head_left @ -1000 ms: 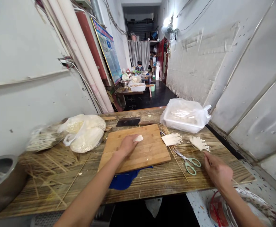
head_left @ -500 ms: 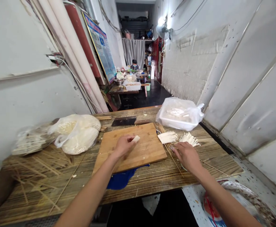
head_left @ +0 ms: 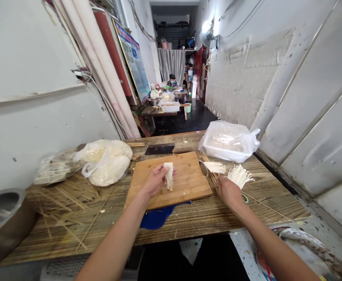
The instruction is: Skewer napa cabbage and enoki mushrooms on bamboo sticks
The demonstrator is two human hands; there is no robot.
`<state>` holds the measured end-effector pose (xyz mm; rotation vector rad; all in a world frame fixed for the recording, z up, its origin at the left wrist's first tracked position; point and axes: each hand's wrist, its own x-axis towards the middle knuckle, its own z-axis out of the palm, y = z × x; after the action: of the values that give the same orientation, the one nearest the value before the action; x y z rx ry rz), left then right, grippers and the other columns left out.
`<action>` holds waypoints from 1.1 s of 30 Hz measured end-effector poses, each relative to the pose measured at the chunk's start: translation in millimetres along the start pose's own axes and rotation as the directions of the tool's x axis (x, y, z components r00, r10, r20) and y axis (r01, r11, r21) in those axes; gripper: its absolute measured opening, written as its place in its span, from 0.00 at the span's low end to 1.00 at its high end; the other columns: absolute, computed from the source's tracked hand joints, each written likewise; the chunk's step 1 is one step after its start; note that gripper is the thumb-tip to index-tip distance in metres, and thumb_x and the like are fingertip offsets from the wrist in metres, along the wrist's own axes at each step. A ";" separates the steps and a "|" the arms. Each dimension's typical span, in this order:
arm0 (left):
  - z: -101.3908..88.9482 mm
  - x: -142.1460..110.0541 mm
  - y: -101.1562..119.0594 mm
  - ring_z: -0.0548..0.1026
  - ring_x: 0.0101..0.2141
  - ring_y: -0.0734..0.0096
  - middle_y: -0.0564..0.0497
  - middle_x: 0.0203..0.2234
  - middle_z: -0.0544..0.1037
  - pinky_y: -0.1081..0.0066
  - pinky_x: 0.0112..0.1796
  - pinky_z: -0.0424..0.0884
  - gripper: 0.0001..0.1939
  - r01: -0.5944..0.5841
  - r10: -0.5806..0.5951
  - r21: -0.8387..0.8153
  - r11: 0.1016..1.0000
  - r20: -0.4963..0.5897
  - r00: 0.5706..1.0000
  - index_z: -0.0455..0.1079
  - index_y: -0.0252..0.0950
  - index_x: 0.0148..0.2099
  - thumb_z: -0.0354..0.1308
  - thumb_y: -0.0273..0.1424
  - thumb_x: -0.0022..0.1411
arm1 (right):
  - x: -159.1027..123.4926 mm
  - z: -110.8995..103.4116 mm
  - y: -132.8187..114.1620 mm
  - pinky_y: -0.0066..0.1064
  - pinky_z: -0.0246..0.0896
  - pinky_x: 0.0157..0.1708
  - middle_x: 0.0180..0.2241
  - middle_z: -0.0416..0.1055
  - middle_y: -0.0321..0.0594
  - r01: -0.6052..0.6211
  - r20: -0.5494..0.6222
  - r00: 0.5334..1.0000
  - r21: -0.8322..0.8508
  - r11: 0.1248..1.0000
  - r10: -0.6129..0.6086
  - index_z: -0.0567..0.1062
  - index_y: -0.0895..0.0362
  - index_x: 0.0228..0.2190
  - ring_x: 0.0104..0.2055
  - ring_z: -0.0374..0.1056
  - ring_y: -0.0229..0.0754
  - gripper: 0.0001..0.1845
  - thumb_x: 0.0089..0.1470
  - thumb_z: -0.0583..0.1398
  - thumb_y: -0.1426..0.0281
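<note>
- White mushroom bunch (head_left: 168,175) pinched by its broad end in the left hand (head_left: 156,181), stringy end hanging over the cutting board (head_left: 185,175); probably lifted to let the strands fall loose.
- Right hand (head_left: 228,193) low beside the board, over loose sticks (head_left: 209,166), fingers curled downward; fingertips hidden, so cannot tell whether gripping anything.
- Green scissors handle (head_left: 245,198) showing just past the right hand, otherwise covered.
- Second bunch (head_left: 214,167) and fanned bunch (head_left: 240,176) lying right of the board, seemingly for easy reach.
- Blue cloth (head_left: 156,217) protruding from under the board's near edge, perhaps for steadiness on the tabletop (head_left: 200,222); cleaver (head_left: 160,149) behind the board, apparently out of the way.
- Compared with one second ago: left-hand bunch raised and turned, from a small pale corner to hanging strands in plain view; right hand drawn inward from the fanned bunch; scissors, formerly in full view, now mostly hidden.
</note>
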<state>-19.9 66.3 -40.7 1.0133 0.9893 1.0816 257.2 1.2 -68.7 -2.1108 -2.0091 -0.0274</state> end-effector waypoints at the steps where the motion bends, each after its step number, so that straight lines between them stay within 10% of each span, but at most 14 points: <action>1: 1.6 -1.5 0.4 0.78 0.32 0.67 0.47 0.31 0.80 0.71 0.32 0.72 0.25 -0.002 0.002 -0.013 1.000 -0.001 1.000 0.69 0.34 0.42 0.69 0.42 0.44 | -0.9 -4.5 2.3 0.29 0.53 0.27 0.30 0.75 0.44 0.000 -0.023 1.000 0.012 1.000 0.001 0.73 0.59 0.32 0.31 0.71 0.43 0.15 0.62 0.48 0.73; 8: 11.1 -5.7 2.0 0.78 0.31 0.67 0.46 0.29 0.80 0.71 0.30 0.72 0.21 -0.003 0.002 -0.042 0.999 -0.023 1.000 0.71 0.31 0.40 0.68 0.38 0.46 | -12.3 -49.6 15.6 0.31 0.60 0.35 0.32 0.74 0.44 0.178 -0.382 0.924 0.397 0.901 -0.014 0.74 0.59 0.38 0.33 0.69 0.43 0.18 0.61 0.48 0.64; 14: 20.8 -14.7 13.0 0.75 0.28 0.71 0.48 0.28 0.80 0.75 0.29 0.68 0.23 -0.053 0.052 -0.030 0.998 -0.031 0.998 0.75 0.31 0.37 0.71 0.41 0.40 | -17.4 -75.4 6.0 0.25 0.45 0.18 0.17 0.55 0.29 0.103 -0.095 0.995 0.874 0.474 -0.043 0.74 0.60 0.37 0.18 0.50 0.33 0.23 0.55 0.55 0.53; 18: 26.6 -22.9 19.4 0.76 0.31 0.68 0.49 0.28 0.80 0.72 0.34 0.69 0.20 -0.101 0.099 -0.023 0.995 -0.049 0.994 0.75 0.32 0.35 0.70 0.40 0.41 | -21.1 -71.3 -3.0 0.24 0.39 0.16 0.17 0.54 0.29 0.008 0.038 0.992 0.929 0.369 -0.118 0.74 0.61 0.37 0.17 0.46 0.31 0.24 0.53 0.57 0.51; 29: 20.5 -22.5 25.1 0.76 0.24 0.75 0.47 0.29 0.79 0.75 0.28 0.72 0.04 0.116 -0.122 -0.305 0.945 -0.003 0.992 0.67 0.33 0.40 0.55 0.27 0.61 | -35.0 -63.6 -23.6 0.26 0.48 0.18 0.16 0.55 0.31 0.099 -0.030 0.988 0.877 0.470 -0.152 0.76 0.60 0.35 0.18 0.51 0.34 0.25 0.53 0.55 0.50; 33: 10.8 -12.8 14.0 0.74 0.22 0.75 0.47 0.25 0.77 0.76 0.25 0.70 0.12 0.164 -0.177 -0.326 0.931 -0.010 0.984 0.69 0.32 0.40 0.48 0.34 0.66 | -36.0 -59.3 -23.2 0.27 0.55 0.20 0.18 0.64 0.36 0.138 -0.124 0.990 0.857 0.497 -0.060 0.77 0.62 0.36 0.20 0.57 0.36 0.24 0.54 0.56 0.53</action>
<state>-14.8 54.5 -23.1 0.6278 0.8777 1.0795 240.5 -43.9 -13.5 -1.2809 -1.5435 0.7283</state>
